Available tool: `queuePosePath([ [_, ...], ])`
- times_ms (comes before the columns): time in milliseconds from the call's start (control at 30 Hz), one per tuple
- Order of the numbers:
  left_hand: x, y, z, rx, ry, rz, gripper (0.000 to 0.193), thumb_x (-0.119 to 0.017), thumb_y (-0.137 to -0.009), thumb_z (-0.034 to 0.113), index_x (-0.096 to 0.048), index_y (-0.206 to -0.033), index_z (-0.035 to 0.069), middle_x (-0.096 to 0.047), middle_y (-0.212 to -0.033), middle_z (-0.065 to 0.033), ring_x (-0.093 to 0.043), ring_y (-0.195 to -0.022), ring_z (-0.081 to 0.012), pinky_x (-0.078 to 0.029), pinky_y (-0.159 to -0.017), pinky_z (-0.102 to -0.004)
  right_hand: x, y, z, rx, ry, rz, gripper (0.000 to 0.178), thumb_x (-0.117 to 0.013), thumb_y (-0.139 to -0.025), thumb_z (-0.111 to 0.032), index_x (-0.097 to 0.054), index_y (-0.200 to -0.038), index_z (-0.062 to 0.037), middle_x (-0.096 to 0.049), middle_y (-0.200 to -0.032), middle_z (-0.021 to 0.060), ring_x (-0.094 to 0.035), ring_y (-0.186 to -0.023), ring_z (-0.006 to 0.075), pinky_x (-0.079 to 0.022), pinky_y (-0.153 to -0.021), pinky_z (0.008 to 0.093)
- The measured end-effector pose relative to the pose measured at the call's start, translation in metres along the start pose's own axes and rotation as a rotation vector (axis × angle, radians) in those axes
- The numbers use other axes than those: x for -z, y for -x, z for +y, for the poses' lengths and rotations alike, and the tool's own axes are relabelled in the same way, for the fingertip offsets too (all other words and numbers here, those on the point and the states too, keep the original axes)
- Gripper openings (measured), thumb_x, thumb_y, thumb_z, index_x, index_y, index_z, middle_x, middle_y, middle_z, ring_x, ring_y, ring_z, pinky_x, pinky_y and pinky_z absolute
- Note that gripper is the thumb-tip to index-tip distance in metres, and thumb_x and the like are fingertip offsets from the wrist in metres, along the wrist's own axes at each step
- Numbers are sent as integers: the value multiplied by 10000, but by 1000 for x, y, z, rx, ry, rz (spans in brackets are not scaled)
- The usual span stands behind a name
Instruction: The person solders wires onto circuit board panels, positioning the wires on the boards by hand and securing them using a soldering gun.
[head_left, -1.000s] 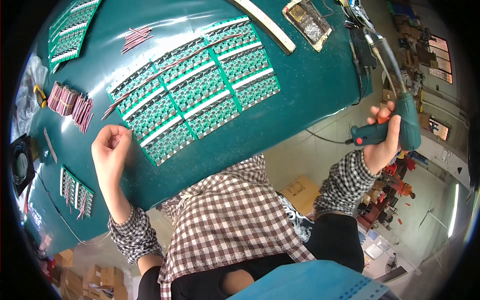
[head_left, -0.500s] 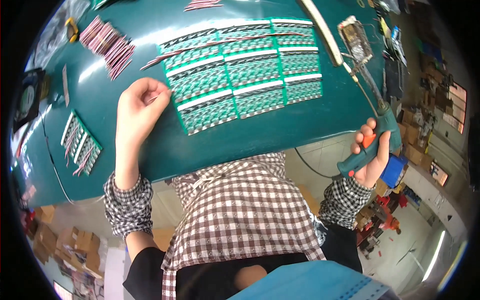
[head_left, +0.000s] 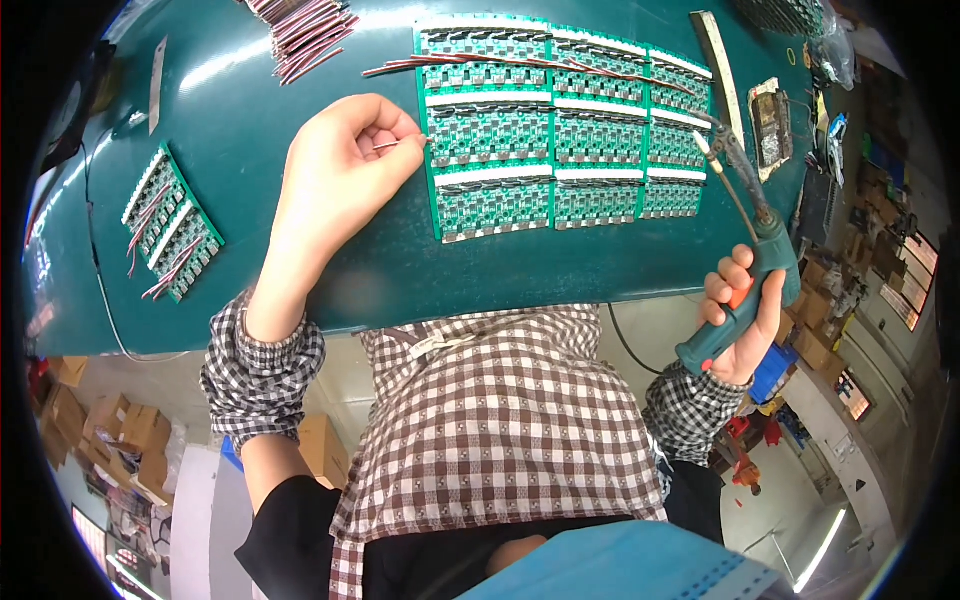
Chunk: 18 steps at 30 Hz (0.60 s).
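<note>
My left hand (head_left: 335,170) pinches a thin wire (head_left: 400,144) whose tip touches the left edge of a large green panel of circuit boards (head_left: 560,135) lying on the teal table (head_left: 330,270). Several red and white wires (head_left: 520,62) lie across the panel's top rows. My right hand (head_left: 742,318) grips the teal handle of a soldering iron (head_left: 745,240) off the table's right front edge. The iron's tip points up toward the panel's right side without touching it.
A smaller green board panel with wires (head_left: 170,222) lies at the left. A bundle of red wires (head_left: 305,28) sits at the top. A ruler (head_left: 722,62) and a sponge tray (head_left: 772,118) lie at the right. Cardboard boxes (head_left: 120,430) stand on the floor below.
My left hand has moved right along the table to the panel's left edge with the wire. My right hand has brought the soldering iron up and closer to the panel.
</note>
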<state>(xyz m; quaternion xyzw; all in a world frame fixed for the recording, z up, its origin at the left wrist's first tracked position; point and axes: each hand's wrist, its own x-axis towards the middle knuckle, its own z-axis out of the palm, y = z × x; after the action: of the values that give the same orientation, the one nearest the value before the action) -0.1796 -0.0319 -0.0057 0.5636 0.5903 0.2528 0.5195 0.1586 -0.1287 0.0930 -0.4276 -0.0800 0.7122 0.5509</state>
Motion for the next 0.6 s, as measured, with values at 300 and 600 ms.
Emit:
queuePosePath([
  [300,-5,0,-2,59,102,-17,51,-632,-797,19,-594,-801,-15,-543,-715,50,-413,-615,13,-331,-539,-139,0,34,-36,1003,926,569,354,-466,-936,-286,-503,-1123,12,-576,-1034,106,-608,-915,247,-519,-714,306],
  [600,-8,-4,-5,49,81,-28,57,-628,-798,23,-589,-799,-18,-533,-706,53,-423,-621,12,-336,-546,-139,47,-12,-27,1006,898,848,246,-616,-834,-99,-582,-1001,79,-645,-838,143,-656,-707,232,-546,-570,308],
])
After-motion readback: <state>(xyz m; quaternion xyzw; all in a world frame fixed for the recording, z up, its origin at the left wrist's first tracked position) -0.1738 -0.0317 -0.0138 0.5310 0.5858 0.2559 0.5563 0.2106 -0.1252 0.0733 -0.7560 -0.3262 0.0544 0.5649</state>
